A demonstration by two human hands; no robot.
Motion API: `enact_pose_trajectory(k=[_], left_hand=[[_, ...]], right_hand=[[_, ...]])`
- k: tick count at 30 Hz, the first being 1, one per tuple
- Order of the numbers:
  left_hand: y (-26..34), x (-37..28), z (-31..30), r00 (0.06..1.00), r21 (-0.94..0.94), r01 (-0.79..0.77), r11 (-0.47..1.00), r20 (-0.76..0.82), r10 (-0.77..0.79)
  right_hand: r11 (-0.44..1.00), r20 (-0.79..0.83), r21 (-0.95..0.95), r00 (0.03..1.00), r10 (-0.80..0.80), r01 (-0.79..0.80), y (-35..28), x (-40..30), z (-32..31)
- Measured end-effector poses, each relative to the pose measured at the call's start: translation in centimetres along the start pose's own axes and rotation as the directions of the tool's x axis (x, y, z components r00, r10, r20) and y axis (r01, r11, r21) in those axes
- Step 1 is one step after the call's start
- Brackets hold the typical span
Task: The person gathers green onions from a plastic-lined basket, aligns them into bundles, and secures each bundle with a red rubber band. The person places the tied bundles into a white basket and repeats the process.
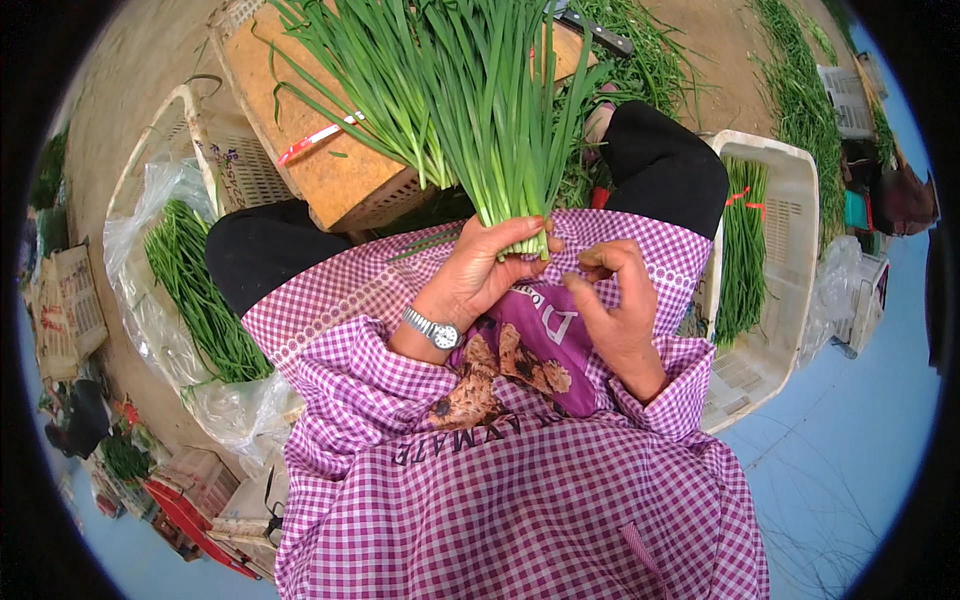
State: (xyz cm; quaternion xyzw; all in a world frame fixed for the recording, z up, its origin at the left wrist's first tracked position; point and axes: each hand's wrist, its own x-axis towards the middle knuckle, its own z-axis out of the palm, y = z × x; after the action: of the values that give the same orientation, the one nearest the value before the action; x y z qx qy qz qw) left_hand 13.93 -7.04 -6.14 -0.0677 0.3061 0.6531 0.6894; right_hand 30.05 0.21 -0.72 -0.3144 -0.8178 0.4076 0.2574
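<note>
My left hand, with a metal-band wristwatch on its wrist, is closed around the pale stem ends of a bunch of garlic chives. The green leaves fan away from me, over the wooden board in front. My right hand is raised just to the right of the cut ends, apart from them. Its fingers are curled, with a gap between thumb and forefinger and nothing visible between them. A second pile of chives rests on the wooden board, partly covered by the held bunch.
A red-and-white strip lies on the board; a black-handled knife is at its far right. A lined crate at left holds chives. The right-hand crate contains a red-tied bundle. Loose greens cover the ground ahead.
</note>
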Motion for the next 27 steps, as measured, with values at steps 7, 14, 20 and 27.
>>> enact_pose_trajectory(k=[7,14,20,27], left_hand=[[0.0,0.0,0.6,0.998,0.019,-0.038,0.999,-0.048,0.039],[0.1,-0.1,1.1,0.989,0.109,-0.013,0.994,-0.144,0.028],[-0.5,0.2,0.8,0.983,0.101,-0.021,0.995,-0.179,0.039],[-0.1,0.0,0.8,0.993,0.083,0.013,0.996,-0.114,-0.003]], right_hand=[[0.898,0.049,-0.292,0.943,-0.329,0.329,0.4,1.6,1.8],[0.891,0.074,-0.366,0.963,-0.261,0.269,0.4,1.6,2.5],[0.881,0.146,-0.359,0.951,-0.272,0.307,0.9,2.0,2.5],[0.998,0.240,0.000,0.969,-0.057,0.059,0.1,0.3,0.9]])
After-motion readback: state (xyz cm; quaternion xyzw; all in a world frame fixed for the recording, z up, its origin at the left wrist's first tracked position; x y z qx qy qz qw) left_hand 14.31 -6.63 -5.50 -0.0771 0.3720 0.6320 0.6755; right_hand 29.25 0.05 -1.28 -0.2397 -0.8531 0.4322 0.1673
